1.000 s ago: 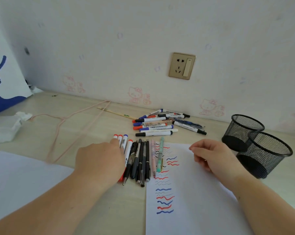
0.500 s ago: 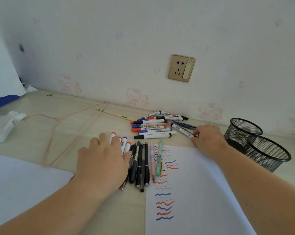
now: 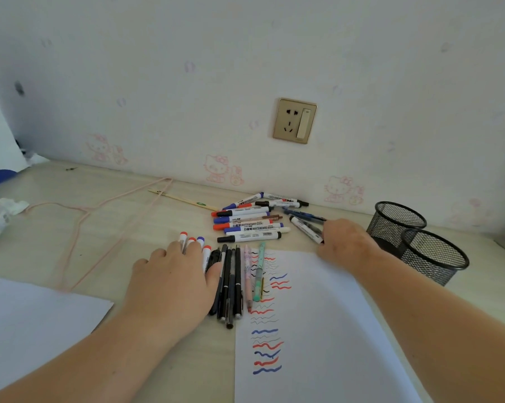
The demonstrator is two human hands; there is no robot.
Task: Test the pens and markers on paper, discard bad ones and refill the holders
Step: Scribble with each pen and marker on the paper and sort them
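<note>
Paper comes first, nearest the viewer: a white test sheet (image 3: 318, 330) whose left margin carries a column of red, blue and black squiggles, which suggests many pens have already been tried. Just left of that column lies a tidy row of thin dark pens (image 3: 230, 283), with a pink pen (image 3: 247, 274) and a mint-green pen (image 3: 259, 271) resting on the sheet's edge. The left hand (image 3: 172, 283) lies flat over the left end of this row, fingers spread and relaxed, covering white markers with red and blue caps (image 3: 193, 241) whose tips poke out beyond the fingertips. Farther off, the right hand (image 3: 344, 242) reaches past the sheet's top edge and closes its fingers on a white marker with a black cap (image 3: 305, 228), though the exact pinch is hidden behind the knuckles. Left of that grip sits a loose heap of white whiteboard markers (image 3: 251, 219), probably untested. Right of the grip stand two black wire-mesh holders (image 3: 419, 242), both apparently empty, so refilling looks not yet begun, and no discard pile can be made out.
</note>
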